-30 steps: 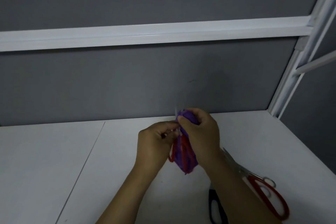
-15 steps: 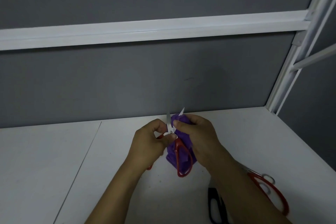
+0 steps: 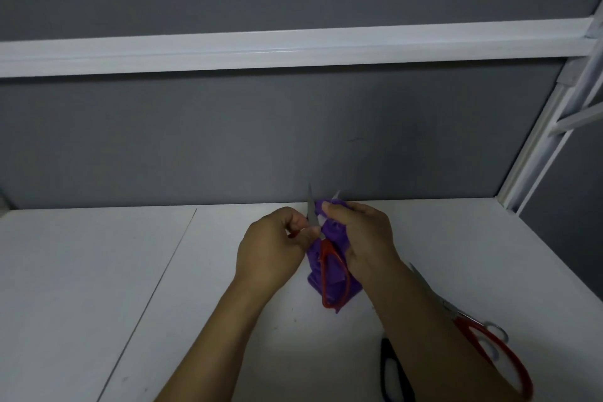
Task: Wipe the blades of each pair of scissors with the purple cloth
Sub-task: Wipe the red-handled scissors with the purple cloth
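Pinched between thumb and fingers, the purple cloth (image 3: 314, 271) is wrapped by my right hand (image 3: 362, 235) around one blade of the small red scissors (image 3: 326, 245), just right of the frame's centre. Only that blade's tip pokes out above the cloth. My left hand (image 3: 272, 246) grips the scissors near the pivot, holding them off the table with the blades spread and pointing up. The bare blade (image 3: 311, 211) stands between my two hands, and the red loop handle hangs down against the trailing cloth.

I judge this pair to be mid-wipe: one blade is in the cloth and the other is uncovered. Two more pairs lie at the lower right, the large red-handled scissors (image 3: 479, 339) and the black-handled scissors (image 3: 390, 369), both partly hidden by my right forearm. I cannot tell from here whether either has been wiped.

Everything sits on a white table (image 3: 98, 287) with a thin seam running down its left part. Behind it stands a grey partition (image 3: 228, 140) crossed by a white rail (image 3: 261, 49), with a white frame post (image 3: 535, 153) at the right edge. The light is dim.
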